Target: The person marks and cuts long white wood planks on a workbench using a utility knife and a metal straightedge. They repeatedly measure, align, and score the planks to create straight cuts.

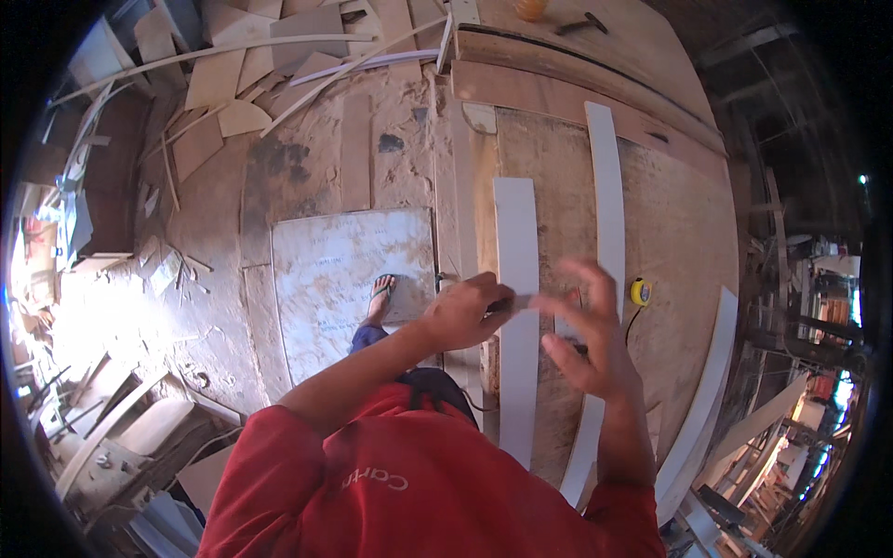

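Note:
My left hand [470, 309] is closed, its fingers pinched around something small and dark that I cannot make out. A pale, blurred bit sticks out of it toward the right hand. To the right, my right hand [588, 339] is raised with fingers apart and bent, somewhat smeared by motion, with nothing visibly held. Both hands hover over a long white strip [517, 232] lying along the near-left edge of the wooden workbench [670, 232]. A second white strip [606, 177] runs partly beneath the right hand. A yellow tape measure [640, 292] lies just right of that hand.
A third, curved white strip [707, 372] lies at the bench's right edge. A hammer [583, 24] rests on the far surface, behind a long wooden board [558, 91]. Wood offcuts [223, 84] pile up far left. A stained white panel [353, 251] is under my foot.

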{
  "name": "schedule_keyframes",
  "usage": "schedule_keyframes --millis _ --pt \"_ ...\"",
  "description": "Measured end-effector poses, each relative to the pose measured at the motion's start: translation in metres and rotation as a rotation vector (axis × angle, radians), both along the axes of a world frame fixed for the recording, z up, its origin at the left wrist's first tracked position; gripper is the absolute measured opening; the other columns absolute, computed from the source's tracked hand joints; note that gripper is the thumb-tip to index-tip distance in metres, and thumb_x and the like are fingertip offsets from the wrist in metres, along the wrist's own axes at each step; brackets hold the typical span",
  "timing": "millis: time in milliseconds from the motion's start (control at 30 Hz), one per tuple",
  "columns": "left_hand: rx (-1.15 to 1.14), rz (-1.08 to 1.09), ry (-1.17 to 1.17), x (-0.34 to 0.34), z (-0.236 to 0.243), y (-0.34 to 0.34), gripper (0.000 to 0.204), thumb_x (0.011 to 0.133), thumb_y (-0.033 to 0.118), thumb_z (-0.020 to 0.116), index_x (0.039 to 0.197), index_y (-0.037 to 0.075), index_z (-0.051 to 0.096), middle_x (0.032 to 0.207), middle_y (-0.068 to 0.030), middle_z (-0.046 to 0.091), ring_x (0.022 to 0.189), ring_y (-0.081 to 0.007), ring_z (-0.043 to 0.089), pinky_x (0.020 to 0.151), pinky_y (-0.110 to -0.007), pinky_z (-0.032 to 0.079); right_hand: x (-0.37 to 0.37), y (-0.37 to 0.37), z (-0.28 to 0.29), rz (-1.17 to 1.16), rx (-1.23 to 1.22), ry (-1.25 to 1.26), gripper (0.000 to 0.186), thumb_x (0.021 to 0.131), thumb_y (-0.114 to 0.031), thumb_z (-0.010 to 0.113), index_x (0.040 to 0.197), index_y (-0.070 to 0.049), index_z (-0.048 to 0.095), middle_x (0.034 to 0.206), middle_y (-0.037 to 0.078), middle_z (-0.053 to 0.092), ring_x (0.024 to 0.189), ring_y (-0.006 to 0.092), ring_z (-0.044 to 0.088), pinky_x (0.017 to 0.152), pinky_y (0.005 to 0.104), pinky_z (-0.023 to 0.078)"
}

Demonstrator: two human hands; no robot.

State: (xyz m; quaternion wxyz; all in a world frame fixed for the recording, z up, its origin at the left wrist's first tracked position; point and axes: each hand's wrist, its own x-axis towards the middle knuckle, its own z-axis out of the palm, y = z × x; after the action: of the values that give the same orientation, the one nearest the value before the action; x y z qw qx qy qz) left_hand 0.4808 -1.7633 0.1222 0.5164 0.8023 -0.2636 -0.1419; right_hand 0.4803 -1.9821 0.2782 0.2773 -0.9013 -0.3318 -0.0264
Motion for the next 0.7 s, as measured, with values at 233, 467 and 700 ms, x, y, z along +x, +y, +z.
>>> schedule_keyframes --millis 233,467,700 --pt "-0.133 0.298 0.022 0.029 -0.024 -0.007 0.056 0.081 0.008 0.077 0.135 0.003 0.063 0.11 -0.0179 0.059 0.095 -0.0379 0.063 0.085 -0.047 0.054 0.019 0.021 -0.033 -0.836 0.366 0.904 0.061 0.102 -0.016 0.06 0.16 -0.009 0.04 0.116 0.015 0.07 0.075 0.0156 0.068 0.057 0.0273 0.053" --pt "-0.285 -0.279 -0.35 -0.005 -0.051 -0.053 0.056 0.089 0.027 0.076 0.139 0.007 0.061 0.133 -0.0176 0.058 0.125 -0.0389 0.056 0.108 -0.052 0.044 0.079 0.037 -0.058 -0.756 0.023 0.657 0.054 0.105 -0.019 0.06 0.156 -0.014 0.045 0.098 0.014 0.075 0.076 0.0203 0.071 0.057 0.0333 0.054" --pt "-0.303 -0.283 0.337 0.06 -0.099 -0.155 0.045 0.099 0.031 0.064 0.137 0.008 0.062 0.143 -0.0147 0.06 0.136 -0.0361 0.052 0.117 -0.047 0.037 0.136 0.068 -0.105 -0.695 -0.38 0.56 0.052 0.098 -0.012 0.063 0.149 -0.015 0.054 0.109 0.029 0.071 0.102 0.0506 0.067 0.085 0.053 0.055"
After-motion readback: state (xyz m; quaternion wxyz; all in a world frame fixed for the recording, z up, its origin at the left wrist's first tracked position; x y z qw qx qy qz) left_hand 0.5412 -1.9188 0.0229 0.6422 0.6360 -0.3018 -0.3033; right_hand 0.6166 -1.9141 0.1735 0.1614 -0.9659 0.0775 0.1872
